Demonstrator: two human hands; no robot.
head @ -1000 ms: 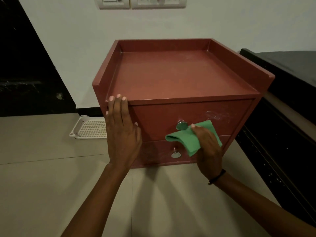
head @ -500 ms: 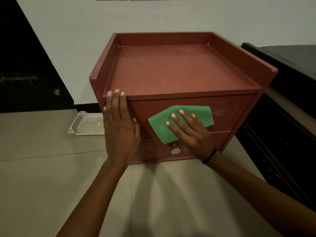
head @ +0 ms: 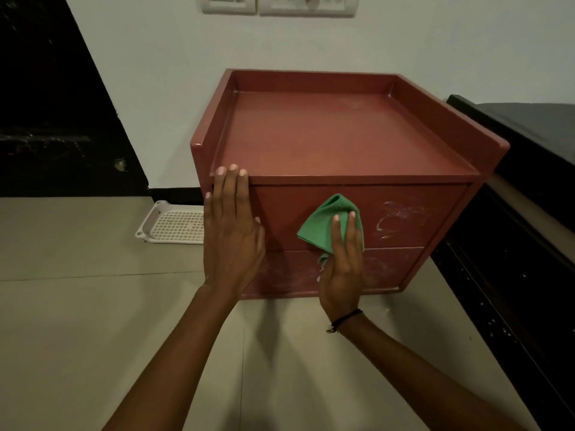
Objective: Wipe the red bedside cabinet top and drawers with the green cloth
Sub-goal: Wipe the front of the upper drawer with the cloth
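I see the left hand (head: 231,237) laid flat on the cabinet's (head: 326,141) front left corner, fingers straight, tips at the top edge. The right hand (head: 342,269) presses the bunched cloth (head: 322,227) against the upper of 2 drawers (head: 280,213), near its middle, fingers straight on the fabric. Pale scribbles (head: 401,217) show just right of the cloth. A white tray (head: 174,225) lies on the floor, left of the cabinet.

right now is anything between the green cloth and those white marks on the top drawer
Nothing visible: the right hand presses the green cloth on the top drawer, with only bare panel before the white marks.
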